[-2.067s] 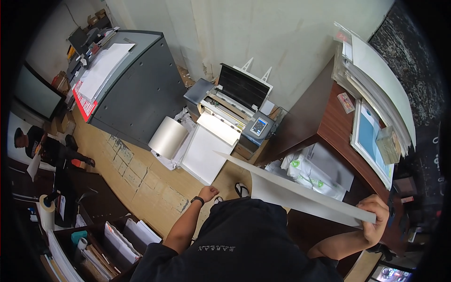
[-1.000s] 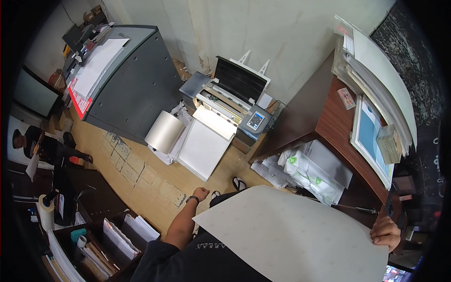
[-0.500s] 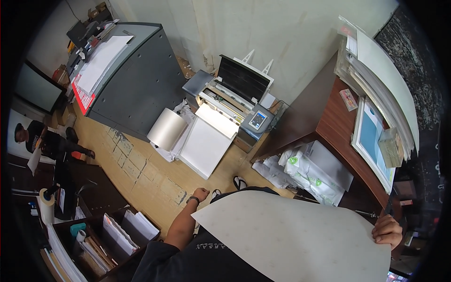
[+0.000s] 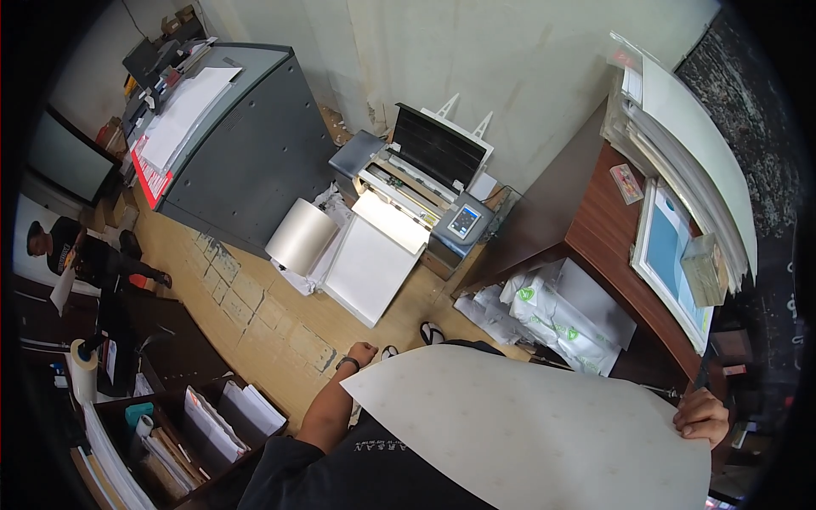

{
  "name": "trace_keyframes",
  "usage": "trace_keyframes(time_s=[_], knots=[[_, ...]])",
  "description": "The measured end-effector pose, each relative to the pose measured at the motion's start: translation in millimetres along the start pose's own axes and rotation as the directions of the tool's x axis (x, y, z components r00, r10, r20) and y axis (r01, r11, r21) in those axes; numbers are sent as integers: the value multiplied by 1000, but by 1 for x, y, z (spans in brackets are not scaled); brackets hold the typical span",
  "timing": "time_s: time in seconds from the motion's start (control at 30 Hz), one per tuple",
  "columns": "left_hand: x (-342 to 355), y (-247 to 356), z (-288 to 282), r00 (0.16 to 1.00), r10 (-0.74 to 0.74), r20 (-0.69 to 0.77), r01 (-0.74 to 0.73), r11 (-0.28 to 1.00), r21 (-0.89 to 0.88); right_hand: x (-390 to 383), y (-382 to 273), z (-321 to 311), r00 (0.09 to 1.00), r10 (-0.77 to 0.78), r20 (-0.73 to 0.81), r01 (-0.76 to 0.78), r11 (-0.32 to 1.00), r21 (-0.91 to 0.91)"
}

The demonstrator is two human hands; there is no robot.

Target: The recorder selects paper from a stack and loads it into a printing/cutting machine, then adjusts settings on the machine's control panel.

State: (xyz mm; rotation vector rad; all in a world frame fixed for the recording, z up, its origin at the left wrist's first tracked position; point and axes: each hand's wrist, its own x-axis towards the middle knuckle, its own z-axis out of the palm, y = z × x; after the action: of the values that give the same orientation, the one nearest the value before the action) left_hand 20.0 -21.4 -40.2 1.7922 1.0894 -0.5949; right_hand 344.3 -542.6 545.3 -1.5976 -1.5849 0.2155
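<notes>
While the left hand [image 4: 363, 353] hangs loosely closed, a large pale sheet [image 4: 535, 425] spreads across to the right hand [image 4: 701, 418].
Toward the left, a thick whitish roll [image 4: 302, 236] rests beside a white tray [image 4: 374, 272]; nearer, above a dark wristband [image 4: 347, 364], the left fingers curl together near the sheet's pointed left corner. Greyish-white and matt, dotted with faint spots, the sheet covers much of the black shirt [image 4: 340, 476]. Its upper edge bows in a smooth arc, its surface bends gently, and its lower part runs out of view. Far right, near the end of a brown counter [image 4: 595, 221], the right fingers clamp its upper right corner.
</notes>
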Motion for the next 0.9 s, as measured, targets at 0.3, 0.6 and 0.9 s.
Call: trace_keyframes(time_s=[0.3,0.6,0.9], knots=[[7,3,7,999,37,-3,-37,999,-16,0,9,-4,999,41,-29,-39,998,44],[18,7,11,995,-6,104,20,990,-140,18,26,-34,894,262,-364,-349,915,-201],[44,22,-1,992,-20,128,42,983,-176,73,71,-150,514,441,-735,-428,875,226]])
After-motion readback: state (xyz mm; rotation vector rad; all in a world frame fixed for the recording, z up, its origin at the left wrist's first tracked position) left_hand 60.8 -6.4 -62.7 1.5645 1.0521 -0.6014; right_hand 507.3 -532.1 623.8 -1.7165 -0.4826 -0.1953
